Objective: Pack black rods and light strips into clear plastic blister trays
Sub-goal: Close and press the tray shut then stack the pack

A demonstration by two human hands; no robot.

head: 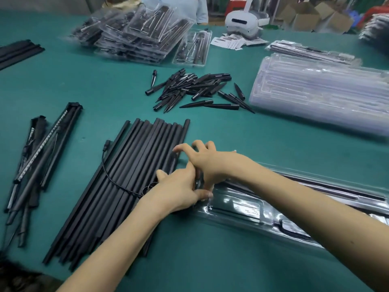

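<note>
your left hand (179,191) is reaching in from below, fingers curling round a small dark part at the near end of the clear plastic blister tray (294,209) (what it is stays too blurred to name). your right hand (202,160) is crossing over it, wrist bent down, its lower fingers pinching the same dark part while the others are splaying above the row of long black rods (134,165) lying just left of the tray. a thin black cable (113,180) is looping across those rods. the tray is running off the right edge, your right forearm hiding part of it.
</note>
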